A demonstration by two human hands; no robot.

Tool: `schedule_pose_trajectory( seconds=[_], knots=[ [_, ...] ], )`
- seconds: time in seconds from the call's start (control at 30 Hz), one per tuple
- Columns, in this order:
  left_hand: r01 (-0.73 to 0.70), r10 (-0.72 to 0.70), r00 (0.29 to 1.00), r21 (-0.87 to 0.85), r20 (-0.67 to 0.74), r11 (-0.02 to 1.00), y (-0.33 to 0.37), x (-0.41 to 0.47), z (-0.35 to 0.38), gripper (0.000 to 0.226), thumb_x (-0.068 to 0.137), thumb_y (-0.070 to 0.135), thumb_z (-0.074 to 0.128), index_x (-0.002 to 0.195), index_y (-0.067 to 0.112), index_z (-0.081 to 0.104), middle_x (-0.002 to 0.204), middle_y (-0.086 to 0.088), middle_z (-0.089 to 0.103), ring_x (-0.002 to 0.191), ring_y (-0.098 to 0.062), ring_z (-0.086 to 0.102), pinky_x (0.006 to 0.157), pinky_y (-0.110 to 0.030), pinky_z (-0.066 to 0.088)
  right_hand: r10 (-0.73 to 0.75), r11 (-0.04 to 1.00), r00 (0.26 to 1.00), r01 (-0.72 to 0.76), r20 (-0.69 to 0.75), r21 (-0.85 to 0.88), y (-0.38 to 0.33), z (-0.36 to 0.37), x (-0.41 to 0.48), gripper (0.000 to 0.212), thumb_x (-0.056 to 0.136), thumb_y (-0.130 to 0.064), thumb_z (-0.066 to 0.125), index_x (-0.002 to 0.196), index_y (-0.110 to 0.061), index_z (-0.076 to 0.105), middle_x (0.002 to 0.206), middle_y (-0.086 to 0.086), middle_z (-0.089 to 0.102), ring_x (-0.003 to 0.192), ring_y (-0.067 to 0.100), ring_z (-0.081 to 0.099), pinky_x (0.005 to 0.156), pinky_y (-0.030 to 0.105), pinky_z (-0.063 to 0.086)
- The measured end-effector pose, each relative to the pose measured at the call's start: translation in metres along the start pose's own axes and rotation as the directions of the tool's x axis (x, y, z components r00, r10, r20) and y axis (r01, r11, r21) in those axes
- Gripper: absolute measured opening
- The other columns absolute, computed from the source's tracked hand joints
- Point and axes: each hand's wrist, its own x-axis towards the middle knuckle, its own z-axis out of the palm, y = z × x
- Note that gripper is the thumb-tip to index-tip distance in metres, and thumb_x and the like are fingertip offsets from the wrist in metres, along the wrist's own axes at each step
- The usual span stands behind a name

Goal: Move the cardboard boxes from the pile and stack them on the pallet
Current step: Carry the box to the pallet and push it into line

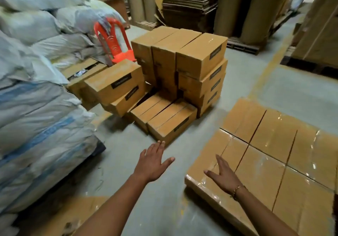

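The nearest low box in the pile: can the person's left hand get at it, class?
Probably yes. The left hand is open, its fingertips close to the low box; nothing stands between them, and its top is bare.

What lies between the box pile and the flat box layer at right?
Only bare grey floor, from box pile to flat box layer, shown in head view.

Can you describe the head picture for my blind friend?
The left hand and right hand, both open and empty, reach toward a pile of cardboard boxes on the floor. Taped boxes lie flat at right, white sacks at left.
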Motion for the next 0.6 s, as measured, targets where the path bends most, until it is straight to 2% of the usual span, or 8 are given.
schedule_pose_trajectory(
  seconds=[0.13,0.3,0.5,0.6],
  knots=[
    [0.027,-0.027,1.0,-0.01,-0.004,1.0,-0.06,0.039,-0.036,0.083,0.095,0.074,0.021,0.162,0.026,0.013,0.169,0.002,0.012,0.155,-0.018,0.01,0.123,-0.043,0.012,-0.005,0.996,0.999,0.002,0.032,0.088,-0.062,0.021,0.046,0.091,0.093,-0.056,0.059,0.161,-0.021,0.008,0.168,-0.002,0.009,0.153,0.019,0.017,0.119,0.034,0.023],
    [0.037,-0.036,0.999,-0.075,0.017,0.996,-0.101,0.107,-0.052,0.081,0.096,0.074,0.024,0.161,0.026,0.018,0.168,0.003,0.018,0.154,-0.018,0.015,0.122,-0.042,0.018,0.035,0.987,0.998,-0.041,0.043,0.155,-0.1,0.028,0.119,0.091,0.093,-0.057,0.058,0.161,-0.022,0.009,0.168,-0.003,0.009,0.153,0.018,0.016,0.119,0.034,0.022],
    [0.039,-0.024,0.99,-0.106,0.137,0.994,-0.148,0.221,-0.047,0.082,0.095,0.075,0.024,0.161,0.027,0.017,0.168,0.003,0.018,0.154,-0.018,0.017,0.122,-0.043,0.019,0.1,0.96,0.993,-0.113,0.06,0.258,-0.126,0.047,0.239,0.089,0.094,-0.055,0.06,0.161,-0.021,0.011,0.167,-0.001,0.013,0.152,0.02,0.018,0.119,0.035,0.022],
    [0.085,-0.054,0.973,-0.131,0.226,0.988,-0.176,0.288,-0.044,0.08,0.096,0.073,0.026,0.161,0.028,0.017,0.168,0.003,0.019,0.154,-0.018,0.018,0.121,-0.043,0.019,0.172,0.941,0.978,-0.2,0.121,0.274,-0.135,0.06,0.31,0.087,0.095,-0.054,0.058,0.161,-0.021,0.012,0.167,0.0,0.013,0.152,0.021,0.018,0.119,0.035,0.022]
  ],
)
